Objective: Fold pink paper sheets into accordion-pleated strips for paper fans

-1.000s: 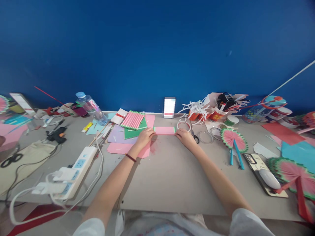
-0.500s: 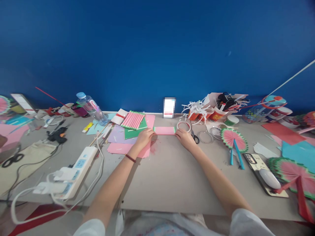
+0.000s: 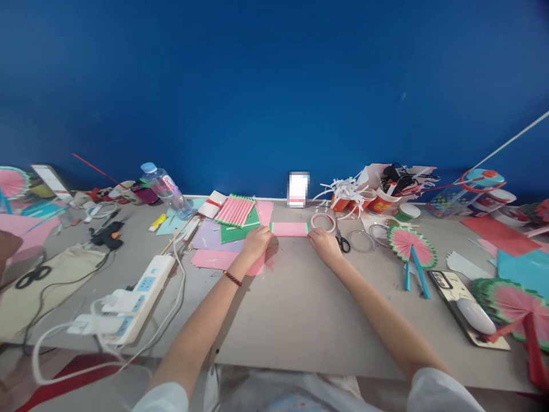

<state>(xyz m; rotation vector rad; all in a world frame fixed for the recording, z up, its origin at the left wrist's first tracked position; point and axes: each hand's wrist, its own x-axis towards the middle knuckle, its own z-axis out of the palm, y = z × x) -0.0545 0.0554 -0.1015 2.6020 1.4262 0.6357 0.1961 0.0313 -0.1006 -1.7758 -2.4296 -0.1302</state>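
Note:
A pink folded paper strip with green ends lies on the grey table in front of me. My left hand pinches its left end with closed fingers. At the right end my right hand does the same. A red bead bracelet sits on my left wrist. Sheets of pink, green and purple paper lie just left of my left hand, with a pleated pink piece on top.
Scissors and tape rings lie right of my right hand. Finished paper fans, a phone and red cups are at the right. A power strip, water bottle and glue gun are at the left.
Both hands stay pinched on the ends of the pink strip. The view has shifted slightly, so everything sits a little further right and lower in the picture.

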